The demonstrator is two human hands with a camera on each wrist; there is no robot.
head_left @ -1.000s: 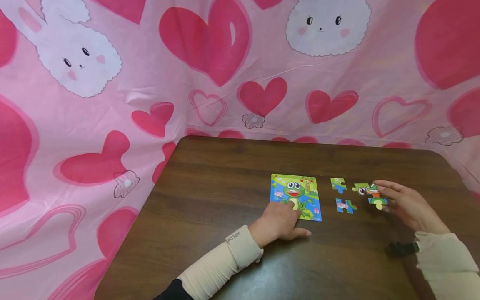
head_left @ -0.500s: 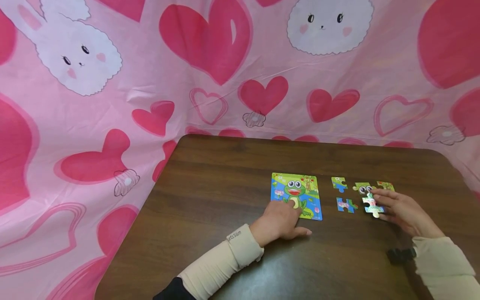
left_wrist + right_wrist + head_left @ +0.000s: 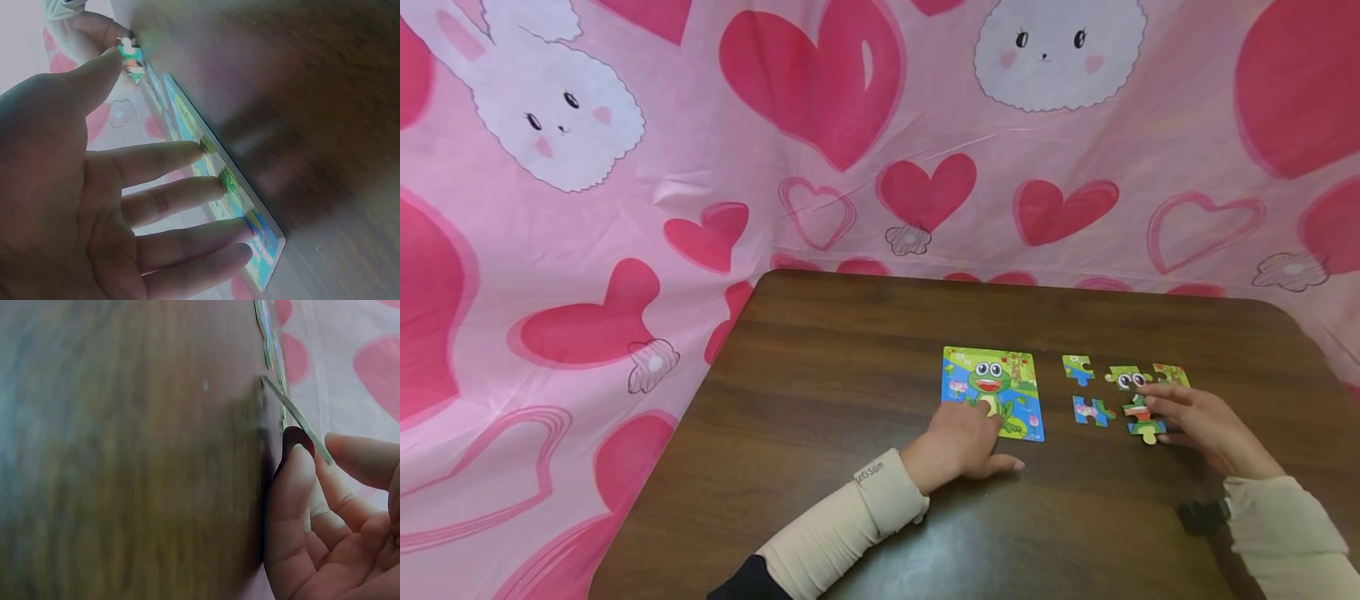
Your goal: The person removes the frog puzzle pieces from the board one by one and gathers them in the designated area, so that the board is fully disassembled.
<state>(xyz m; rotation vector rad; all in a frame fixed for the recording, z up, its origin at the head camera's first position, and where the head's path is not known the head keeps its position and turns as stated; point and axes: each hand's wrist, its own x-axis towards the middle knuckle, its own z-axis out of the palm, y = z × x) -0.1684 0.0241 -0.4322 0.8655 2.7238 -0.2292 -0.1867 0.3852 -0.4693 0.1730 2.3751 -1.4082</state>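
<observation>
My left hand (image 3: 958, 443) rests with straight, spread fingers on the lower part of a square frog picture board (image 3: 1026, 392). In the left wrist view, the fingertips lie along the board (image 3: 265, 232) and the thumb sticks out to the side. My right hand (image 3: 1210, 429) pinches a jigsaw piece (image 3: 1146, 428) showing the frog's red mouth and belly by its right side. The right wrist view has this piece (image 3: 300, 419) tilted, its raised end at the fingertips and its far end low by the table. Just above it lies the piece with the frog's eyes (image 3: 1125, 377).
More jigsaw pieces lie on the brown wooden table (image 3: 835, 358): a green-and-blue one (image 3: 1078, 368), one with a pink flower (image 3: 1092, 411) and one with red dots (image 3: 1171, 372) at the top right. A pink heart-patterned cloth (image 3: 820, 75) hangs behind the table.
My right hand has moved down and slightly left, bringing the mouth piece below the eyes piece and uncovering the red-dotted piece. The left hand has stayed on the board.
</observation>
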